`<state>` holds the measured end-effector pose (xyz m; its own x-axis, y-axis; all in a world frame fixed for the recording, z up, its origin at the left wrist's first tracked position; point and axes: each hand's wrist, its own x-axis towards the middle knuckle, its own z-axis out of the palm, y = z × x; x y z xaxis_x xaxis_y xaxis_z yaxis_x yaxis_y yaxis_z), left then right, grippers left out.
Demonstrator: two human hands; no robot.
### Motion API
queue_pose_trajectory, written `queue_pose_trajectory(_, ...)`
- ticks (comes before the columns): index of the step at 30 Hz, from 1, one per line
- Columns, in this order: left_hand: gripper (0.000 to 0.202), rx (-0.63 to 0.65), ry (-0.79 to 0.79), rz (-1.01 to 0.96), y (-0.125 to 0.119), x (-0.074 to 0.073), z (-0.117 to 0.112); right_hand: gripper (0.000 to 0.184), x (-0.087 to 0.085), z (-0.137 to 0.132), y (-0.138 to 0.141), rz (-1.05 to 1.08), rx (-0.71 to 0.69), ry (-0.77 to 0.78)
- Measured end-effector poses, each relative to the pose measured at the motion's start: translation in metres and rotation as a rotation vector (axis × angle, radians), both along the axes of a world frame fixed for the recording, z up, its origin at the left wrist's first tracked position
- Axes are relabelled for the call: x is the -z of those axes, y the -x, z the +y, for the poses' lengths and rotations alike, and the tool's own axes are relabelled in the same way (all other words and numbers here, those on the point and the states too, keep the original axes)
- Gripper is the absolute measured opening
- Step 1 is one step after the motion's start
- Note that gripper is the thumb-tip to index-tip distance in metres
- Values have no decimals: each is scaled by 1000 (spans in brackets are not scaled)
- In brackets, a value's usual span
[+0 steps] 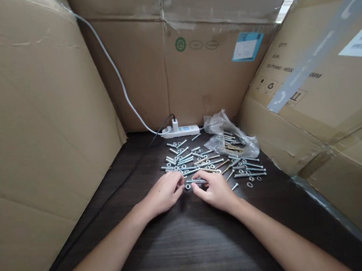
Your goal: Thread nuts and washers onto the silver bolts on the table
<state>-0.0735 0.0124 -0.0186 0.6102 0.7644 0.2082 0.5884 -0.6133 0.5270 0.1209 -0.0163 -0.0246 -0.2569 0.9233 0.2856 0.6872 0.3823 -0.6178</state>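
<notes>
Several silver bolts, nuts and washers (203,161) lie scattered on a dark wooden table (186,247). My left hand (164,193) rests at the near edge of the pile, fingers curled and pinched together near a small nut (188,187). My right hand (215,190) pinches a bolt (196,181) that lies level between the two hands. What the left fingertips hold is too small to make out.
A crumpled clear plastic bag (229,139) with more bolts lies at the back right of the pile. A white power strip (180,130) with a plug and cables sits behind it. Large cardboard boxes (37,124) wall the table on the left, back and right.
</notes>
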Motion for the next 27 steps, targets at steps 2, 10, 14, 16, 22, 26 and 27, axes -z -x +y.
queue_pose_trajectory(2,10,-33,6,-64,-1,-4,-2,18,0,-1,0,-7,-23,3)
queue_pose_trajectory(10,22,-9,-14,-142,-2,-9,-5,19,-2,-3,2,33,-27,-20)
queue_pose_trajectory(14,28,-26,-40,-94,-2,-9,-3,18,-4,-4,2,49,-46,-17)
queue_pose_trajectory(16,30,-29,-49,-77,-2,-8,-3,18,-4,-5,2,53,-51,-23)
queue_pose_trajectory(22,26,-13,-40,-109,-1,-8,-5,18,-2,-4,2,65,3,-17)
queue_pose_trajectory(26,23,8,-8,-129,0,-11,-6,16,-4,-3,1,83,7,-22)
queue_pose_trajectory(27,23,13,2,-126,0,-12,-6,16,-4,-3,1,87,6,-22)
